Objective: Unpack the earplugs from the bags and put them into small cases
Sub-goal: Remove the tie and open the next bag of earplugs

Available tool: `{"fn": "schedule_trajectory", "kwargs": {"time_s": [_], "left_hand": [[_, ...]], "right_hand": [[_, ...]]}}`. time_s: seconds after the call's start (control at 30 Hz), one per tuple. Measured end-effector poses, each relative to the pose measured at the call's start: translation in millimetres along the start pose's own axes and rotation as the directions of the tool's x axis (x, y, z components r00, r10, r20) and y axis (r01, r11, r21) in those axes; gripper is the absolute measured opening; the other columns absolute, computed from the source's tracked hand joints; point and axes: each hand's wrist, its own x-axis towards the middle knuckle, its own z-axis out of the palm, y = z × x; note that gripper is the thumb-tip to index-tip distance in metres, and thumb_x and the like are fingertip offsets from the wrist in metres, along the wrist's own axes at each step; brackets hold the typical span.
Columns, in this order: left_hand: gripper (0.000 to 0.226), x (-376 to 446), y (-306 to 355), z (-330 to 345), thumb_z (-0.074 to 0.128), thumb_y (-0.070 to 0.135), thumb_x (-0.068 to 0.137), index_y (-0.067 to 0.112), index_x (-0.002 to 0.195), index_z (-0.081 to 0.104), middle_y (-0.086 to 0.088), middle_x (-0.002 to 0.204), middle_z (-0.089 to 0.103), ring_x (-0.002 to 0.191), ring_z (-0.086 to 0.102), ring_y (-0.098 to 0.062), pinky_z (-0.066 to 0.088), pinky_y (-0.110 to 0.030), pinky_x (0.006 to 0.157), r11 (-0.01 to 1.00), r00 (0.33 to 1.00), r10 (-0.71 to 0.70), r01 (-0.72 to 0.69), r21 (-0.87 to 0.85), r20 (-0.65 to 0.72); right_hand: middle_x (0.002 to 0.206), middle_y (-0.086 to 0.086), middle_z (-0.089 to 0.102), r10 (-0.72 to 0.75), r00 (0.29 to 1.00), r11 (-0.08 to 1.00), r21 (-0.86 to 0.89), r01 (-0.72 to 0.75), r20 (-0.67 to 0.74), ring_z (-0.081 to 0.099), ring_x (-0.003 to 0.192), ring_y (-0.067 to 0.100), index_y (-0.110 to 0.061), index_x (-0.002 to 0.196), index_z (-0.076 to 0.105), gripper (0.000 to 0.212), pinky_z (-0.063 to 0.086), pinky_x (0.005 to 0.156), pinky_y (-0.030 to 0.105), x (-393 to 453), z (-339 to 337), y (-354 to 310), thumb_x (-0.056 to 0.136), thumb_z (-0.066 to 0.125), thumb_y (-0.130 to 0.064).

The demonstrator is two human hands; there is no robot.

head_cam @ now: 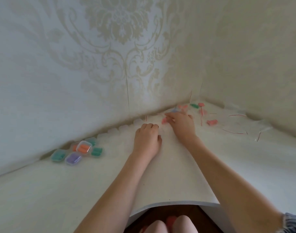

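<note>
Far corner is blurry: bags w/ red seal strips (236,122) barely readable, clear film on white tabletop (177,174), count unclear. Loose earplug pairs there: approx 4 pink (211,122), 1 green (194,105), long axes hard to tell. Right hand (181,122) reaches into that pile, fingers extended over a pink pair (164,120); fingertips smeared, can't tell if pinching. Left hand (147,140) lies knuckles-up beside it, fingers curled under; whatever's inside is hidden. Filled cases (76,151) clustered far left by wall: 6 visible — 3 green, 2 orange, 1 purple; one orange stacked on top, plugs' long axis roughly left-right. Row of empty clear cases (113,131) along wall edge, approx 5, faint.
</note>
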Motion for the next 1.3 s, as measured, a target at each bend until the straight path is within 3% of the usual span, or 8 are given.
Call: {"fn": "schedule_trajectory", "kwargs": {"time_s": [0.1,0.2,0.3,0.4,0.63,0.83,1.07,1.3], "left_hand": [[0.032,4.5,0.0,1.6,0.059,0.023,0.088,0.003,0.114,0.062,-0.013,0.114,0.063,0.114,0.052,-0.032,0.04,-0.036,0.092,0.995,0.991,0.019,-0.031,-0.093,-0.132],[0.028,8.0,5.6,-7.8,0.059,0.03,0.091,0.007,0.107,0.066,-0.006,0.102,0.067,0.099,0.06,-0.018,0.048,-0.033,0.088,0.879,0.964,-0.163,0.045,-0.475,-0.209],[0.014,9.6,13.1,-23.6,0.06,0.02,0.092,0.01,0.084,0.065,0.008,0.073,0.067,0.071,0.064,-0.003,0.053,-0.027,0.073,0.661,0.908,-0.305,-0.013,-0.75,-0.286],[0.018,11.3,14.4,-28.7,0.066,0.02,0.089,0.004,0.081,0.065,-0.002,0.066,0.069,0.064,0.069,-0.021,0.058,-0.038,0.065,0.31,0.882,-0.453,0.015,-0.951,-0.134],[0.013,13.5,11.6,-26.4,0.068,0.009,0.086,-0.003,0.084,0.065,-0.007,0.064,0.069,0.059,0.068,-0.017,0.056,-0.022,0.061,0.022,0.839,-0.528,0.167,-0.986,0.13],[0.01,15.9,11.1,-18.9,0.064,0.0,0.086,-0.009,0.089,0.068,-0.018,0.073,0.067,0.064,0.069,-0.02,0.056,-0.022,0.063,0.005,0.844,-0.513,0.182,-0.983,0.154],[0.014,16.6,15.4,-16.4,0.06,0.001,0.088,-0.011,0.092,0.068,-0.026,0.085,0.069,0.077,0.071,-0.027,0.058,-0.026,0.07,-0.035,0.861,-0.472,0.197,-0.98,0.19],[0.008,12.1,18.5,-16.4,0.068,0.003,0.084,-0.005,0.086,0.068,-0.023,0.082,0.07,0.075,0.07,-0.03,0.059,-0.032,0.073,-0.069,0.858,-0.444,0.256,-0.964,0.259]], "right_hand": [[0.105,0.0,0.071,0.26,0.942,0.883,0.447,-0.143,-0.213,0.063,0.101,0.018,-0.019,0.116,0.068,0.026,0.046,0.085,0.028,-5.2,-11.9,-10.9,0.094,0.055,-0.017],[0.101,-0.009,0.069,0.388,0.91,0.612,0.78,-0.135,-0.148,0.064,0.096,-0.002,-0.019,0.12,0.065,0.029,0.049,0.086,0.014,-7.9,-34.1,-30.6,0.092,0.061,-0.015],[0.091,-0.017,0.068,0.237,0.957,0.598,0.802,-0.009,-0.166,0.065,0.084,-0.008,-0.015,0.112,0.069,0.023,0.048,0.074,0.01,-22.9,-46.7,-52.4,0.091,0.062,-0.008],[0.084,-0.021,0.068,0.095,0.985,0.697,0.716,0.039,-0.147,0.063,0.081,-0.009,-0.02,0.104,0.072,0.021,0.045,0.073,0.008,-43.6,-38.0,-59.7,0.09,0.062,-0.008],[0.085,-0.012,0.07,0.107,0.984,0.683,0.73,0.033,-0.144,0.066,0.082,0.004,-0.016,0.094,0.073,0.017,0.047,0.074,0.01,-60.7,-30.5,-62.0,0.087,0.065,-0.004],[0.079,-0.018,0.053,0.142,0.975,0.844,0.536,-0.028,-0.173,0.049,0.091,0.013,-0.015,0.086,0.066,0.005,0.034,0.071,0.006,-59.5,-22.4,-58.2,0.086,0.066,-0.01],[0.081,-0.012,0.061,0.117,0.973,0.854,0.52,0.003,-0.198,0.055,0.079,0.011,-0.014,0.104,0.073,0.02,0.039,0.068,0.009,-56.7,-22.8,-56.9,0.089,0.061,-0.007],[0.082,-0.003,0.061,0.245,0.95,0.806,0.586,-0.089,-0.193,0.055,0.079,0.016,-0.018,0.084,0.07,0.017,0.04,0.067,0.016,-58.8,-25.0,-56.4,0.085,0.061,-0.003]]}}
